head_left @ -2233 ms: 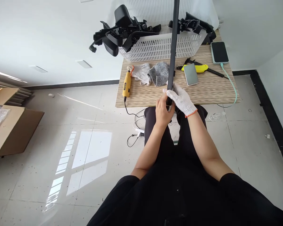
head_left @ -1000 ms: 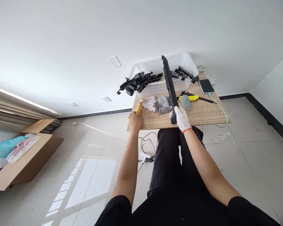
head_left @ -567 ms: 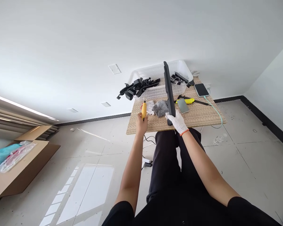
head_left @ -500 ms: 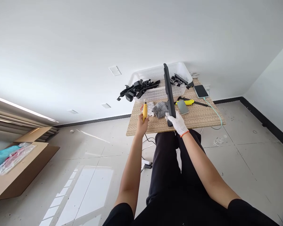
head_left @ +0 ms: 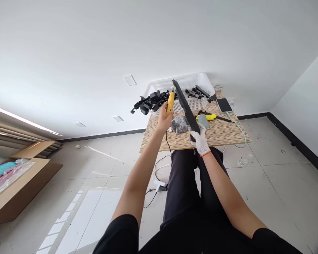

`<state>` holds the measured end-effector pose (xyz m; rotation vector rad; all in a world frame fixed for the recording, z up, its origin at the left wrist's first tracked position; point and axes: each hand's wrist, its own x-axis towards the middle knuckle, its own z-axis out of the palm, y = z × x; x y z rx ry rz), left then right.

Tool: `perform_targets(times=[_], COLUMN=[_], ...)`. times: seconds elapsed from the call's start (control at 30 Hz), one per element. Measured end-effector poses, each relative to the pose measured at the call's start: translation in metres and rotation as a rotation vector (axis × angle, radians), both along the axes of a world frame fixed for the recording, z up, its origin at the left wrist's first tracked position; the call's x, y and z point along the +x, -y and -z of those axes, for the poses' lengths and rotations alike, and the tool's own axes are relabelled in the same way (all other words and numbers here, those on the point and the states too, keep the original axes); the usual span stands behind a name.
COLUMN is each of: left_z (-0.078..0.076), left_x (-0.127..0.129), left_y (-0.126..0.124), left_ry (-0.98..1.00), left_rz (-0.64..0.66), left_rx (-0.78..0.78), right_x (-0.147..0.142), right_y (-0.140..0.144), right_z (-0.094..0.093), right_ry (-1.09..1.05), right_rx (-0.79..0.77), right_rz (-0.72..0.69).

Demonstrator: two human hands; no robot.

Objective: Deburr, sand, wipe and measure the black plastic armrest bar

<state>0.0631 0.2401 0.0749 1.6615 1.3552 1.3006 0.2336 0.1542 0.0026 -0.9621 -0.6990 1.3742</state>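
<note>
My left hand (head_left: 164, 118), bare, is wrapped around a yellow corded rotary tool (head_left: 170, 102), held upright. The tool's whitish tip is at the upper end of a long black plastic strip (head_left: 184, 106); whether they touch, I cannot tell. My right hand (head_left: 200, 139), in a white knit glove with an orange cuff, grips the strip's lower end. The strip slants up and left above the table. Below it lies a crumpled grey cloth (head_left: 179, 124). A white cloth behind my left hand is mostly hidden.
A white basket (head_left: 206, 83) holds black plastic parts (head_left: 155, 100), some jutting over its left side. On the wooden table (head_left: 219, 135) lie a yellow utility knife (head_left: 210, 116), a grey-green flat object (head_left: 203, 122) and a phone (head_left: 224, 105) on a cable. A power strip (head_left: 161, 183) lies on the floor.
My left hand has raised the rotary tool up and right to the strip's upper end. The strip's top has tilted left, while my right hand keeps its grip.
</note>
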Motion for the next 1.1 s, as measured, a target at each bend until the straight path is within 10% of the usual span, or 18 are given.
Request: perform_targets(times=[0.47,1.1], left_z=[-0.023,-0.015], left_x=[0.014,0.006], left_y=[-0.079,-0.07], left_ry=[-0.089,-0.066], left_rz=[-0.1,-0.139], left_rx=[-0.033,-0.001], right_x=[0.003,0.006], right_y=[0.0,-0.004], right_z=[0.005,0.007], right_ry=[-0.067,-0.058], right_rx=[0.019,0.017], right_rz=[-0.019,-0.04])
